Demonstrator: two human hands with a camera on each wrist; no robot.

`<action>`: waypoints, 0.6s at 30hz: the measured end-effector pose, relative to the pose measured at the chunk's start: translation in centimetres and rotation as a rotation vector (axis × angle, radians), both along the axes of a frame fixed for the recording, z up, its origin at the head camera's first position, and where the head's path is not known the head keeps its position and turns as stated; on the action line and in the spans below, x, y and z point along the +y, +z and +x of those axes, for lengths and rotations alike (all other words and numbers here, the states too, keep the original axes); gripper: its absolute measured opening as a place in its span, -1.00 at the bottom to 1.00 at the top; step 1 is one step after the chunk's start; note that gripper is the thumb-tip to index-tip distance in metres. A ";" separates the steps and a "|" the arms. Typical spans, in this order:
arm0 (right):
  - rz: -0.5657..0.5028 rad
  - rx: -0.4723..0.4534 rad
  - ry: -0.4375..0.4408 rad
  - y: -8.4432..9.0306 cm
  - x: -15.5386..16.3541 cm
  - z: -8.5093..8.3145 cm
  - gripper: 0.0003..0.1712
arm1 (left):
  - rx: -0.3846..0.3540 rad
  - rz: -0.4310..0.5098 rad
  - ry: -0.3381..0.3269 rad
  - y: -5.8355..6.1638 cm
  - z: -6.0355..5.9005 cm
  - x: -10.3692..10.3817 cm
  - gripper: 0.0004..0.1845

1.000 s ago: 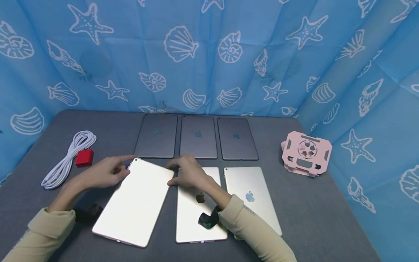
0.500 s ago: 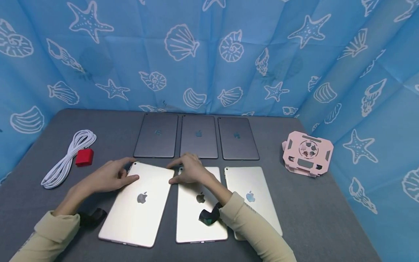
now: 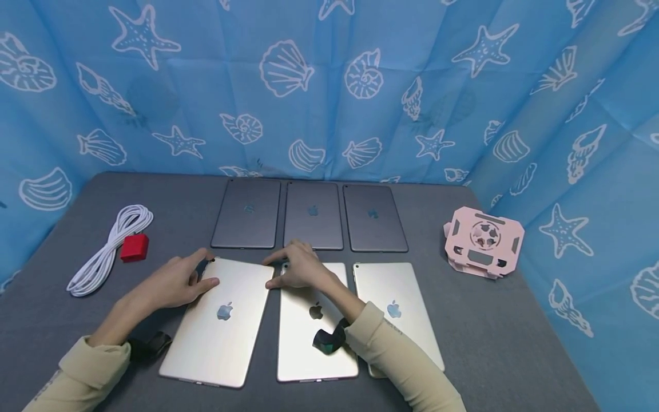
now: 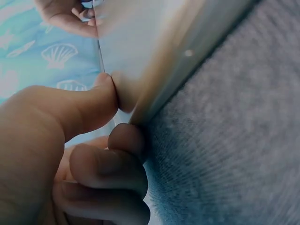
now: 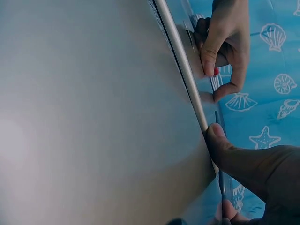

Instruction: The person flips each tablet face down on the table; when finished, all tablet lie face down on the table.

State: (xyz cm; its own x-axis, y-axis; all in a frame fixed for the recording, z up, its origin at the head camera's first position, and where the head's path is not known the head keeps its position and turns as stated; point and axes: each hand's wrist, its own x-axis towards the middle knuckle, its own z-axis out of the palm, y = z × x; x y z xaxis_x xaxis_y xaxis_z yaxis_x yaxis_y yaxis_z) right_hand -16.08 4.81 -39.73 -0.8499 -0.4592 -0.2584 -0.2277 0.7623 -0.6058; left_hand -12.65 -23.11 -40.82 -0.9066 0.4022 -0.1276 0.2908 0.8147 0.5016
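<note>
A silver tablet [image 3: 216, 343] with an apple logo lies back up at the front left, slightly turned. My left hand [image 3: 172, 283] grips its upper left corner; in the left wrist view the thumb [image 4: 91, 105] lies on the tablet's back, with curled fingers at its edge. My right hand [image 3: 301, 268] holds the upper right corner between thumb and index finger, reaching over the middle silver tablet [image 3: 314, 355]. The right wrist view shows the right thumb [image 5: 234, 154] against a tablet's edge. To the right lies a third silver tablet [image 3: 396, 286].
Three dark grey tablets, left [image 3: 247, 217], middle [image 3: 312, 217] and right [image 3: 374, 217], form a row behind the silver ones. A coiled white cable [image 3: 110, 246] and red block [image 3: 134, 247] lie at left. A pink case [image 3: 484, 241] stands at right on the grey table [image 3: 504, 332].
The front left tablet has tilted down and turned slightly, its lower end shifting right; glare has left its back and the logo shows. The left hand shifted slightly with it; the right barely moved.
</note>
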 end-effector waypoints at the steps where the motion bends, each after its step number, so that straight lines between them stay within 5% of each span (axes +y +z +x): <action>1: -0.002 0.000 -0.001 0.0 0.0 0.0 -0.48 | -0.001 0.000 0.000 0.0 0.0 0.0 -0.37; 11: -0.026 -0.004 0.000 -0.1 0.3 0.1 -0.51 | -0.116 0.085 0.012 -0.1 0.3 -0.6 -0.41; 18: -0.026 0.002 0.001 -0.1 0.4 0.0 -0.51 | -0.117 0.097 0.007 -0.1 0.4 -0.5 -0.41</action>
State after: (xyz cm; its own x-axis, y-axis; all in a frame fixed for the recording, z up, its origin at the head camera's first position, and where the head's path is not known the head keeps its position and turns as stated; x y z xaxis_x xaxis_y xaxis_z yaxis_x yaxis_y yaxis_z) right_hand -16.05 5.16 -39.79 -0.8500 -0.4665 -0.2446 -0.2298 0.7464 -0.6246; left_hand -12.25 -23.58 -40.89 -0.8907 0.4113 -0.1937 0.2199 0.7626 0.6083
